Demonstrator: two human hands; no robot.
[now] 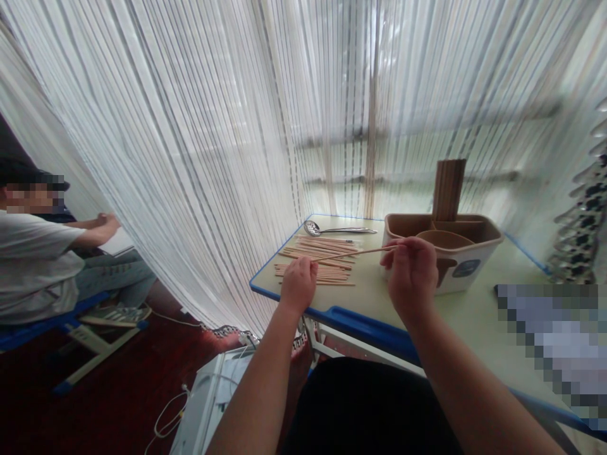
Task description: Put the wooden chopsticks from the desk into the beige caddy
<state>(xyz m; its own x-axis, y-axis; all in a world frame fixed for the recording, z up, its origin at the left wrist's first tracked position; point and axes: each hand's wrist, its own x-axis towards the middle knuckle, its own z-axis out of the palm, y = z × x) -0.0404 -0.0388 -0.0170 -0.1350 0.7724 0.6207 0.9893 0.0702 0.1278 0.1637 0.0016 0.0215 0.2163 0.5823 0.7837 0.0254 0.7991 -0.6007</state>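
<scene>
Between my two hands runs a thin wooden chopstick [358, 253], nearly level above the table; I cannot tell whether a second lies against it. The fingers of my left hand [298, 284] are closed at its left end. My right hand [411, 275] pinches the other end, in front of a white and brown utensil holder [467, 272]. Several loose chopsticks [327, 274] lie in rows on the table beyond my left hand. A bundle of darker chopsticks [448, 189] stands upright in a rear compartment of the holder.
A slotted metal spoon [339, 230] lies at the back of the pale, blue-edged table [365, 297]. A blurred-out flat object [554, 347] is at the right. String curtains [213, 126] hang behind. At the left sits a person [38, 265]; a white cabinet [203, 392] stands below.
</scene>
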